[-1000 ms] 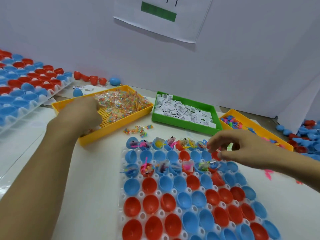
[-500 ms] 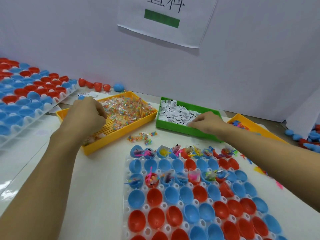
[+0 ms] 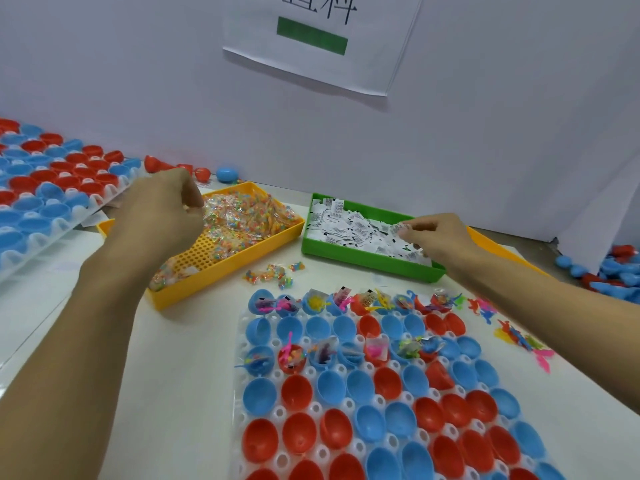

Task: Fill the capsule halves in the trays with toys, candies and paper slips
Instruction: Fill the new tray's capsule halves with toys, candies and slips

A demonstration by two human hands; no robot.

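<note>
The left hand, left of centre in the frame, hovers over the yellow tray of wrapped candies, its fingers curled inward; whether they hold a candy cannot be told. The right hand, right of centre, reaches into the green tray and pinches a paper slip between thumb and fingertips above the heap of paper slips. Below both hands, in the lower middle of the frame, lies the white tray of red and blue capsule halves; its far row and third row already carry toys and slips, the nearer rows do not. A few loose candies lie on the white counter between the yellow tray and the capsule tray. Small bright toys are scattered at the right, beside the right forearm. A second tray of capsule halves fills the upper left. Behind stands a white wall with a printed paper sign bearing a green bar.
</note>
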